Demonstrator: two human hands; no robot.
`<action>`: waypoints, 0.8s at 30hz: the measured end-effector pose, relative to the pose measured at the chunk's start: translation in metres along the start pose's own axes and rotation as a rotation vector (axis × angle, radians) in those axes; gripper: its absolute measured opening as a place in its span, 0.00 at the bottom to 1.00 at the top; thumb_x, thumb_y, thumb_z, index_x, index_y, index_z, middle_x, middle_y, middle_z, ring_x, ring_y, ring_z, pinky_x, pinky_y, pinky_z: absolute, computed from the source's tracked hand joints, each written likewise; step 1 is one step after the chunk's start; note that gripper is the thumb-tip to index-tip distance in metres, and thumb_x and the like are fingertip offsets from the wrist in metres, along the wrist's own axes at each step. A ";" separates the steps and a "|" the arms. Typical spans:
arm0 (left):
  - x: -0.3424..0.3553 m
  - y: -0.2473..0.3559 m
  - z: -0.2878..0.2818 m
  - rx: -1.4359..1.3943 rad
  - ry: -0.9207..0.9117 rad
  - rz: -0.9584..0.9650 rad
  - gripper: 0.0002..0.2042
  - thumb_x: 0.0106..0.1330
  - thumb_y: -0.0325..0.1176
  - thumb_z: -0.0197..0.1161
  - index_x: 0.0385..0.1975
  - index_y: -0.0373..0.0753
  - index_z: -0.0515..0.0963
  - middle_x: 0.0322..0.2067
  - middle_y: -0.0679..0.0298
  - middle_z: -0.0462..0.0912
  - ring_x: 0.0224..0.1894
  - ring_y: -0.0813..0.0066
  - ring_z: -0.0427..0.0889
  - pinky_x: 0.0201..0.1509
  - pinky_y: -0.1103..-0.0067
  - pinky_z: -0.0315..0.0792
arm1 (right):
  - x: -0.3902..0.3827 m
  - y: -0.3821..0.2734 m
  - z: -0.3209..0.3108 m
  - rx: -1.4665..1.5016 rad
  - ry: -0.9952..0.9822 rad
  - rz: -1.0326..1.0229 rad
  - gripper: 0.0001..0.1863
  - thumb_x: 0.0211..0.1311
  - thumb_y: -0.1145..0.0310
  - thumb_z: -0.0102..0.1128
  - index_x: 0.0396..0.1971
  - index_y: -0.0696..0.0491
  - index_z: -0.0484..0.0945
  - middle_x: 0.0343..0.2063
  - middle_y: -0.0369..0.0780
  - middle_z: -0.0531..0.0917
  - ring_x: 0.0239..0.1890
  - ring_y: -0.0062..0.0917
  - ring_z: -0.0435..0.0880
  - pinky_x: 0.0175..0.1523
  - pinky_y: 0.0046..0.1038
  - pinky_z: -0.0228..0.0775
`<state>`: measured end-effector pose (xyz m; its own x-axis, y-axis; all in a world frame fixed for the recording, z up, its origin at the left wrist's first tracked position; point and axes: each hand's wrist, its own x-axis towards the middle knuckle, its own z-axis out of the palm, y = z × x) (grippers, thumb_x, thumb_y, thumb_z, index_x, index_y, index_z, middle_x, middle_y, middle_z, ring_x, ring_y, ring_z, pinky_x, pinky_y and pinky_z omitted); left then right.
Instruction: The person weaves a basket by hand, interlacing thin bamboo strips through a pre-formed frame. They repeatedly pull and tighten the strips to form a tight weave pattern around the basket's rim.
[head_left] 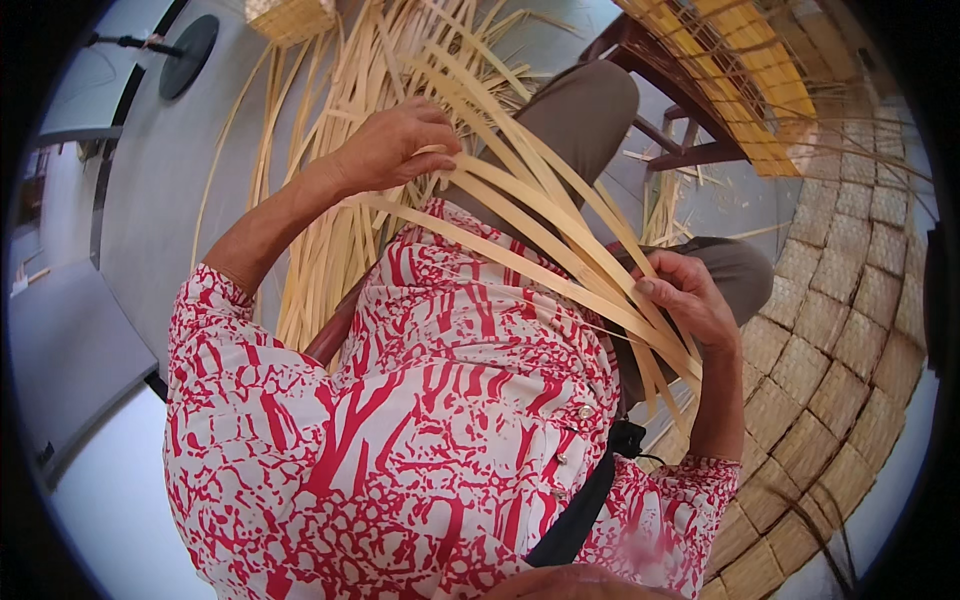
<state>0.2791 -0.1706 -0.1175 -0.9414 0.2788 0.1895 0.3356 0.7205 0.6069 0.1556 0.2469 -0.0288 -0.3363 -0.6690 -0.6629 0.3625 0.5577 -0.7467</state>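
Several pale, flat woven-material strips (540,260) cross my lap diagonally, fanning apart over my knees. My left hand (410,150) is pinched on the upper left end of these strips, fingers curled. Lower on the right, my right hand (677,295) grips the same group, thumb over the strips and fingers bent around them, with their ends hanging below it. Behind my left arm, a long loose heap of similar strips (305,255) lies beside me.
A stack of woven squares (840,310) runs along my right. Upper right stand a dark wooden stool (680,110) and a yellow latticed piece (760,90). A black round stand base (185,60), a grey table (75,370) and a small woven basket (285,15) are also in view.
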 end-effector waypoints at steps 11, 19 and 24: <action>0.086 0.104 -0.080 -0.035 0.028 0.290 0.13 0.59 0.35 0.73 0.39 0.38 0.80 0.30 0.62 0.79 0.33 0.63 0.80 0.35 0.69 0.72 | -0.039 -0.061 0.029 -0.202 0.020 -0.337 0.24 0.75 0.56 0.55 0.59 0.58 0.74 0.37 0.38 0.84 0.36 0.21 0.81 0.44 0.26 0.75; 0.176 0.080 -0.046 0.185 0.052 0.425 0.14 0.70 0.46 0.61 0.34 0.41 0.77 0.28 0.61 0.78 0.31 0.60 0.80 0.32 0.67 0.72 | -0.131 -0.046 -0.076 -0.304 0.364 -0.059 0.10 0.73 0.67 0.54 0.37 0.56 0.82 0.21 0.33 0.81 0.20 0.11 0.76 0.22 0.16 0.65; 0.235 0.062 -0.009 0.218 0.123 0.508 0.12 0.70 0.42 0.61 0.30 0.41 0.76 0.27 0.62 0.79 0.32 0.61 0.82 0.30 0.67 0.74 | -0.145 0.003 -0.131 -0.299 0.473 -0.007 0.12 0.73 0.65 0.55 0.39 0.58 0.81 0.22 0.36 0.83 0.22 0.15 0.79 0.26 0.18 0.70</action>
<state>0.0786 -0.0660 -0.0283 -0.6526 0.5582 0.5124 0.7342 0.6331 0.2453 0.0916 0.4104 0.0580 -0.7163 -0.4185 -0.5584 0.1190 0.7152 -0.6887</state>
